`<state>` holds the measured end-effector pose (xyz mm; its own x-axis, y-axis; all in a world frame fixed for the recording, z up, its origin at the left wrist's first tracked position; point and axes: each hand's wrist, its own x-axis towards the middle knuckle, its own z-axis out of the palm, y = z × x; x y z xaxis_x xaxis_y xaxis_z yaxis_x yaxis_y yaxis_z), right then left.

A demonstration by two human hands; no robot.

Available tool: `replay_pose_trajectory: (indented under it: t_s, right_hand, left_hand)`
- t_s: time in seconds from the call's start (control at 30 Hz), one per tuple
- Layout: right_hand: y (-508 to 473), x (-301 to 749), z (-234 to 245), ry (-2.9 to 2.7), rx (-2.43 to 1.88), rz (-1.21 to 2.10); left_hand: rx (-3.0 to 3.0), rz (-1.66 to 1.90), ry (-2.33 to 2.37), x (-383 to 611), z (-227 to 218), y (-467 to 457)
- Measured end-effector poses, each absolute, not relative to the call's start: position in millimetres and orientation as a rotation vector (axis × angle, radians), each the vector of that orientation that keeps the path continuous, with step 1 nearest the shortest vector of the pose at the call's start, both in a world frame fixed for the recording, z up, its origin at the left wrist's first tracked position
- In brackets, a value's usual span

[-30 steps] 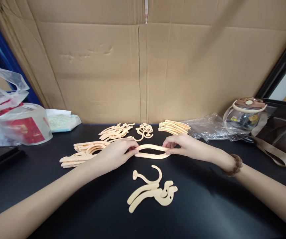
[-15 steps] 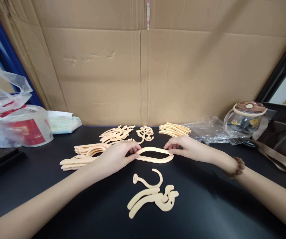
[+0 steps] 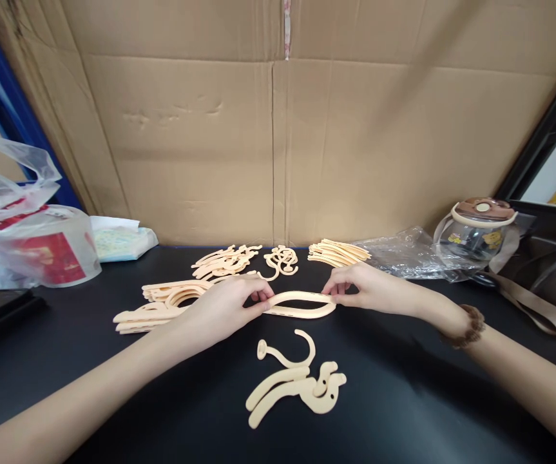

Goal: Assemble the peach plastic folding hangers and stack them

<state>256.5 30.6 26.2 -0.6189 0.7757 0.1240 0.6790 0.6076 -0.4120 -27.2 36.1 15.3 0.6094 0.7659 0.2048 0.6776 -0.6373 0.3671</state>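
My left hand pinches the left end of two curved beige plastic strips, an upper strip and a lower strip, which together make an eye-shaped loop. At the loop's right end my right hand pinches with thumb and fingers. Nearer to me lie a beige hook with a round disc end and a pair of flat curved hanger arms with holes in their wide ends. A stack of beige hanger pieces lies beside my left forearm, partly hidden by it.
Farther back are a pile of hanger arms, a pile of hooks and a pile of curved strips. Clear plastic wrap and a lidded jar stand right; a bagged tub and tissue pack left. Cardboard walls the back.
The loop has flattened, its upper strip sitting lower and nearer the lower one. My right fingers have closed in on its right end. The other pieces stay where they were.
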Motion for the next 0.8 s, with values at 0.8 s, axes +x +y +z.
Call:
replay_pose_trajectory:
  t_s: [0.8]
  right_hand:
    - [36.1,262.8,24.1,-2.578,-1.150,0.569]
  left_hand:
    - [2.613,0.365,1.193,-22.8,23.0,35.0]
